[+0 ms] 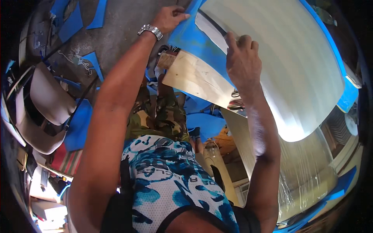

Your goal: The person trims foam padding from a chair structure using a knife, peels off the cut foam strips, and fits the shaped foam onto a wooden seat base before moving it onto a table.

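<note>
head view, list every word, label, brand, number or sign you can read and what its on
No text reads clearly.
White, blue and black patterned fabric shirt: letter-like marks, too unclear to read.
Silver metal wristwatch: any dial marks too small to read.
Flat blue sheet: none visible.

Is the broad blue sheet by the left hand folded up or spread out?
Spread out where visible: the blue sheet shows one broad surface, left hand at its edge. Cannot tell whether hidden parts fold under.

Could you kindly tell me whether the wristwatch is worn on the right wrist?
No, the silver wristwatch sits at the wrist of the left hand, while the wrist of the right hand is bare.
</note>
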{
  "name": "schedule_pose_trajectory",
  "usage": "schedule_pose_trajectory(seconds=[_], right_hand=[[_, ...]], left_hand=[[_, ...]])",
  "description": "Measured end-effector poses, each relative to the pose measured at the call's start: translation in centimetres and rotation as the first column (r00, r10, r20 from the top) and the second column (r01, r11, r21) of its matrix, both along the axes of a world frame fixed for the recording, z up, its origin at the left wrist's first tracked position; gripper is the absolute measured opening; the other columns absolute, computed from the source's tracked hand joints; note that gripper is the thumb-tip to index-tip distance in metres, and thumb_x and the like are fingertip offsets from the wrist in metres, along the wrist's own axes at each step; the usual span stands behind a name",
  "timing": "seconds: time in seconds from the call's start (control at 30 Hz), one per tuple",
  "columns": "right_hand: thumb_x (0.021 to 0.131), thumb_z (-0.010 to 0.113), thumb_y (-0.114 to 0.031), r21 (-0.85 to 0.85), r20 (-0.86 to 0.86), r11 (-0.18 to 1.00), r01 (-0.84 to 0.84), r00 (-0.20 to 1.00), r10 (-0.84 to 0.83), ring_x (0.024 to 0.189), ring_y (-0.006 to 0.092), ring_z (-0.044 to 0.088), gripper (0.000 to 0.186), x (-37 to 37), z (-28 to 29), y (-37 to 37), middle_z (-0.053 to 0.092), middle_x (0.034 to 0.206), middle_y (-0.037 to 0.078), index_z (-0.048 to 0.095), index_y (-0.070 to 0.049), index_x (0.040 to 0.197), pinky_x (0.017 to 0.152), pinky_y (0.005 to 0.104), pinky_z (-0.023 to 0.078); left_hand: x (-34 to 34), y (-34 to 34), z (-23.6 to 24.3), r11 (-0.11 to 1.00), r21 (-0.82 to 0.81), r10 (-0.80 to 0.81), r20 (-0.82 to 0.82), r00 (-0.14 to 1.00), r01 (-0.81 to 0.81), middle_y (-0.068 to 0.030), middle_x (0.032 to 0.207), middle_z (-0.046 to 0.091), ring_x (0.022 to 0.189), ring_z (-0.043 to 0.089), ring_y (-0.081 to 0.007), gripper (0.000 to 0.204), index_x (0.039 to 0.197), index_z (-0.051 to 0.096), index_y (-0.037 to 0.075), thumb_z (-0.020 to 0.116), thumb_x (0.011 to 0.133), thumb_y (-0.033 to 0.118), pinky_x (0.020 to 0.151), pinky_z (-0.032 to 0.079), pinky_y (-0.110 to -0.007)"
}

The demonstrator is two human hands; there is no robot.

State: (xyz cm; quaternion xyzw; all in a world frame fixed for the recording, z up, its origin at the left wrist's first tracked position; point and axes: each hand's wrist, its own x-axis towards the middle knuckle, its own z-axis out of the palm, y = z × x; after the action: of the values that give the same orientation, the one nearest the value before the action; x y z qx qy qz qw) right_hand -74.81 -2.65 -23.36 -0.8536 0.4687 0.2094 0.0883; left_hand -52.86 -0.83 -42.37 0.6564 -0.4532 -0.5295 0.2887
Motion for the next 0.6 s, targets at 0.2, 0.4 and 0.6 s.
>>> schedule_pose_trajectory(seconds=[0.2, 0.4, 0.6], right_hand=[[0.084, 0.061, -0.007, -0.013, -0.006, 0.999, -0.035, 0.999, 0.035, 0.099, 0.0329, 0.056, 0.04, 2.7, -1.8, -1.7, 0.053, 0.109, 0.017, 0.051, -0.007, 0.123, 0.069, 0.04, 0.059], [0.084, 0.06, -0.007, -0.009, 0.004, 0.998, -0.067, 0.998, 0.067, 0.098, 0.0345, 0.056, 0.039, 1.3, -0.2, -0.3, 0.053, 0.106, 0.017, 0.052, -0.006, 0.123, 0.068, 0.0399, 0.059], [0.085, 0.059, -0.007, -0.038, -0.033, 0.993, -0.112, 0.993, 0.111, 0.101, 0.0344, 0.055, 0.036, 2.1, -1.9, -0.8, 0.053, 0.109, 0.017, 0.053, -0.005, 0.12, 0.067, 0.0395, 0.059]], left_hand=[[0.1, -0.8, -1.1, 0.999, -0.015, -0.039, 0.118, 0.992, 0.041, -0.0153, 0.101, 0.073, 0.092, 0.071, -0.0261, 0.045, 0.109, 0.073, 0.007, 0.07, 0.084, 0.045, 0.082, 0.055, -0.038], [-0.2, -0.4, -1.0, 1.0, -0.021, 0.021, 0.193, 0.981, -0.017, -0.0139, 0.097, 0.073, 0.088, 0.071, -0.0273, 0.041, 0.107, 0.074, 0.01, 0.07, 0.083, 0.043, 0.078, 0.055, -0.037], [-0.8, 0.3, 1.3, 0.893, -0.366, 0.21, -0.179, 0.961, -0.263, -0.0214, 0.088, 0.07, 0.085, 0.068, -0.0373, 0.034, 0.091, 0.071, 0.001, 0.07, 0.082, 0.033, 0.075, 0.053, -0.042]])
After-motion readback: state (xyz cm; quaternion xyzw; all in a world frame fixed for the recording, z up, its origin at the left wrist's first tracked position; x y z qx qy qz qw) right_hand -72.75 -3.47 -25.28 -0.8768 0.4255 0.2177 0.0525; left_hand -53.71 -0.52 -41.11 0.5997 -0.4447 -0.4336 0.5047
